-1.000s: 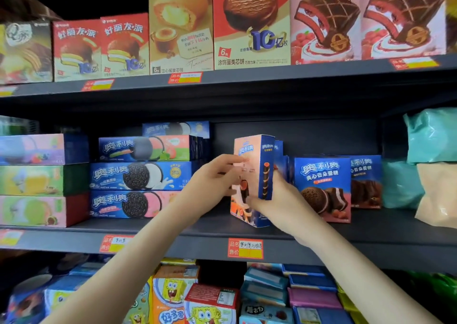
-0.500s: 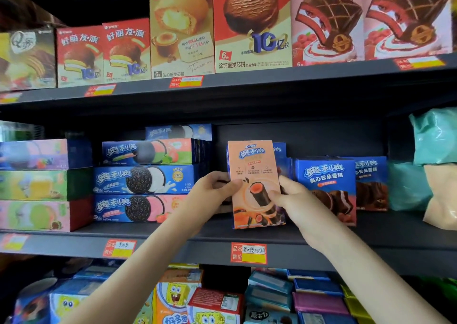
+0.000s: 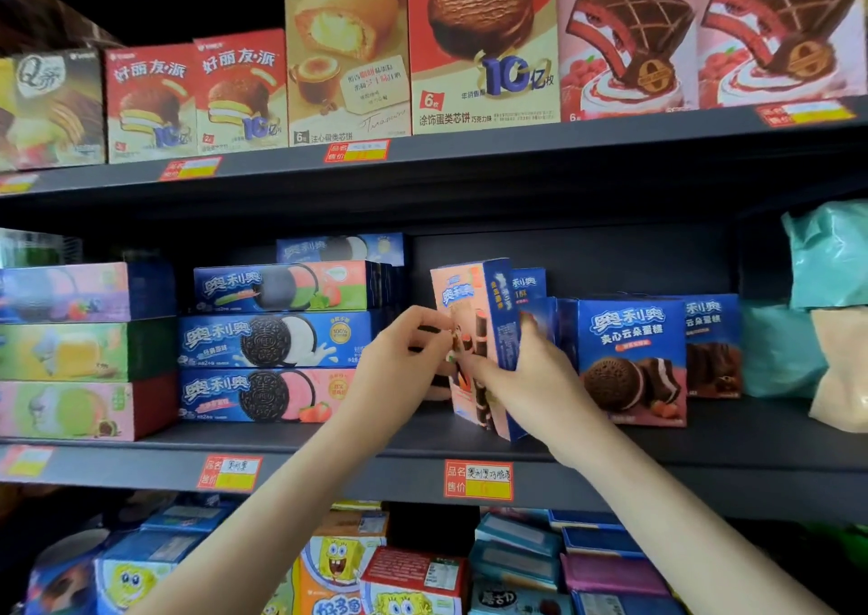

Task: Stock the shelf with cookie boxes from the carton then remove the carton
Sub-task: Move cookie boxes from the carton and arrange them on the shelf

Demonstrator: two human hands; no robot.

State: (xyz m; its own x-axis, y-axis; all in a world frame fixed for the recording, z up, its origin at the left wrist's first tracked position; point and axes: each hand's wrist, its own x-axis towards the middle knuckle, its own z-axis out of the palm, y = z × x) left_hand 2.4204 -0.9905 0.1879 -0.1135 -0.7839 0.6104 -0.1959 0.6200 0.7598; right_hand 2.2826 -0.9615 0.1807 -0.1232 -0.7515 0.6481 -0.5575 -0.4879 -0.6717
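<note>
An upright pink and blue cookie box (image 3: 474, 313) stands on the middle shelf (image 3: 357, 473), turned so its blue side panel faces right. My right hand (image 3: 530, 379) grips its right side and front. My left hand (image 3: 399, 370) pinches its left front edge. Another blue box of the same kind (image 3: 528, 288) stands just behind it. No carton is in view.
Stacked flat Oreo boxes (image 3: 277, 342) lie left of my hands, with pastel boxes (image 3: 70, 351) further left. Blue cake boxes (image 3: 629, 360) stand to the right, then teal and beige bags (image 3: 831, 313). The upper shelf holds pie boxes (image 3: 484, 41); the lower shelf holds SpongeBob boxes (image 3: 338, 563).
The box faced me front-on half a second ago; now it is twisted so its blue side shows on the right. Both hands stay on it, shifted slightly right.
</note>
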